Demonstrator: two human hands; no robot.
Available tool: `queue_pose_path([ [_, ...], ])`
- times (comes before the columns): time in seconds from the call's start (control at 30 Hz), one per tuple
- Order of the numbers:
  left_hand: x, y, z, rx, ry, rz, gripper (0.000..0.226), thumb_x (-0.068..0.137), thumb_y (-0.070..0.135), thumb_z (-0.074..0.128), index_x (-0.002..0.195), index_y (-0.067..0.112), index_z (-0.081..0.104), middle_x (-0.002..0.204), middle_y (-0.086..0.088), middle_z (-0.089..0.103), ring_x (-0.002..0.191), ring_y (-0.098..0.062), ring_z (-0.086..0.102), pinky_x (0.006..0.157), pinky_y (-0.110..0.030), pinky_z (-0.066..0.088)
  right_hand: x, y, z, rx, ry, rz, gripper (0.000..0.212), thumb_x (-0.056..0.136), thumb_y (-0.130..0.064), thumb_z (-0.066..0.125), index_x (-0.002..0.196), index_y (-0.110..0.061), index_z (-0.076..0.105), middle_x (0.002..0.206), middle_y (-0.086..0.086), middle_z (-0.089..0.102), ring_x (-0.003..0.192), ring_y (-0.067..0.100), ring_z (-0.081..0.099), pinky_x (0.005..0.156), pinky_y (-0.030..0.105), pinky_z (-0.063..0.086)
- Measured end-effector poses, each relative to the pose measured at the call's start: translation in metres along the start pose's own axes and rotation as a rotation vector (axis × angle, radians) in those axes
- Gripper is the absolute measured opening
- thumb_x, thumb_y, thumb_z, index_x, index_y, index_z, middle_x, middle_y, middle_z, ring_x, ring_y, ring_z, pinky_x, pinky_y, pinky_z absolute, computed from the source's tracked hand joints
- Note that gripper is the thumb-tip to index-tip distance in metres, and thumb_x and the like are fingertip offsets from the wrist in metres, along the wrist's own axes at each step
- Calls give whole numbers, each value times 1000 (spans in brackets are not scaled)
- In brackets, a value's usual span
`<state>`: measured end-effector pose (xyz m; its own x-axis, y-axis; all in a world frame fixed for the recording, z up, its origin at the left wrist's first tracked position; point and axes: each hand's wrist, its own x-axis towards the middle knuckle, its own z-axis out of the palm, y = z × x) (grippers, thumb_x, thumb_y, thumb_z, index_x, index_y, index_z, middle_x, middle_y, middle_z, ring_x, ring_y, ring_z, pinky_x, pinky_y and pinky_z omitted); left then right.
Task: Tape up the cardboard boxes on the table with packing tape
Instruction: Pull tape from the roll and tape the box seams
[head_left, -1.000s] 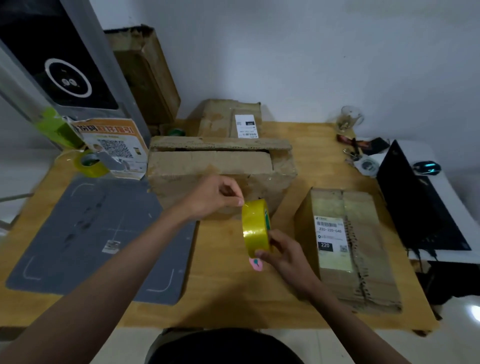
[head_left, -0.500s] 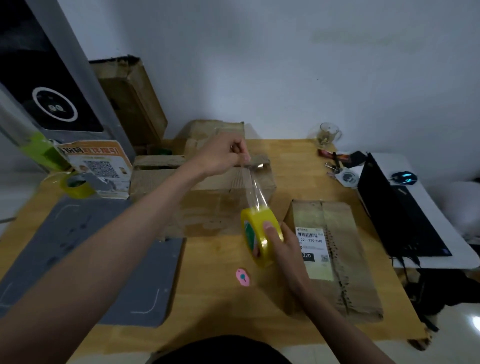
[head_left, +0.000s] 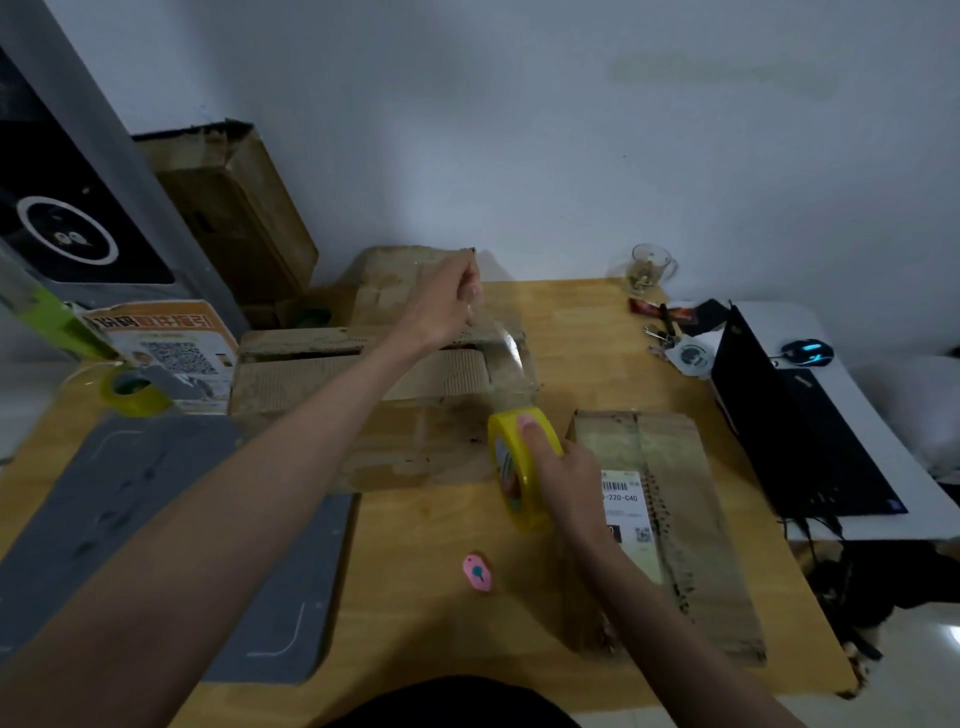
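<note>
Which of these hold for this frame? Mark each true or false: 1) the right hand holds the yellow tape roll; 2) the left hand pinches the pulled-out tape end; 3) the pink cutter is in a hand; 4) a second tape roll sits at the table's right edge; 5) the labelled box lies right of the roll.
1) True: the right hand grips the yellow tape roll.
2) True: the left hand pinches the tape end above the open box.
3) False: the pink cutter lies on the table.
4) False: the second tape roll sits at the left.
5) True: the labelled box lies to the right.
</note>
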<state>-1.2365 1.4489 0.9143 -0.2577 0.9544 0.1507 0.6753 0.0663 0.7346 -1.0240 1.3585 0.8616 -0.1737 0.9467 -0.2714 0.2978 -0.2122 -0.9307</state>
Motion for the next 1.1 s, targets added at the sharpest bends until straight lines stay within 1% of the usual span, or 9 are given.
queue_pose_path([
  [0.07,2,-2,5,70,-96,33,15,109,19,37,94,16,40,87,1,47,78,-30,60,63,-21,53,-5,8,5,1,-4,-41,44,100,-43,56,71,-13,70,56,-2,69,52,1,65,52,17,45],
  [0.1,4,-2,7,79,-143,34,15,109,24,34,98,14,38,88,-1,47,78,-32,63,60,-24,54,-7,10,6,20,-2,-59,41,100,-42,56,78,-11,72,61,1,72,56,3,67,52,15,46],
  [0.2,13,-3,8,103,-228,14,23,108,39,29,101,17,34,89,-2,52,69,-29,72,63,-52,59,-3,13,8,100,6,-48,37,101,-37,57,87,-6,72,67,7,73,60,10,69,54,18,50],
  [0.27,21,-4,9,99,-240,-18,23,109,38,30,100,17,34,89,-3,55,61,-25,73,65,-57,57,1,12,9,122,-9,-40,33,101,-34,57,91,-7,71,70,8,74,61,10,69,54,20,51],
  [0.33,26,-7,12,96,-222,-34,20,109,33,32,101,15,36,89,-5,57,59,-24,72,66,-58,57,3,12,11,118,-27,-42,28,101,-33,57,99,-8,69,75,8,74,61,4,69,53,14,48],
  [0.73,41,-32,29,181,-185,-22,14,108,22,39,96,17,43,98,2,61,54,-13,69,62,-40,54,8,19,17,128,-69,13,31,101,-36,56,104,-7,67,78,7,75,66,7,71,55,15,49],
  [0.93,49,-38,33,269,-173,45,14,104,8,42,92,14,46,101,-4,64,70,-14,57,58,-29,39,13,21,18,139,-97,55,31,101,-41,55,102,-12,67,78,5,77,71,13,73,60,25,55],
  [1.03,49,-45,38,358,-181,47,17,99,4,47,90,18,47,103,1,60,91,-20,58,71,-37,48,15,23,18,149,-118,78,29,100,-43,55,101,-16,66,79,4,77,74,16,74,68,35,57],
  [1.1,48,-48,41,388,-177,17,12,99,11,52,91,20,50,105,1,57,92,-22,57,77,-42,51,15,24,17,150,-126,83,28,101,-42,54,101,-17,66,79,4,77,75,17,74,68,34,57],
])
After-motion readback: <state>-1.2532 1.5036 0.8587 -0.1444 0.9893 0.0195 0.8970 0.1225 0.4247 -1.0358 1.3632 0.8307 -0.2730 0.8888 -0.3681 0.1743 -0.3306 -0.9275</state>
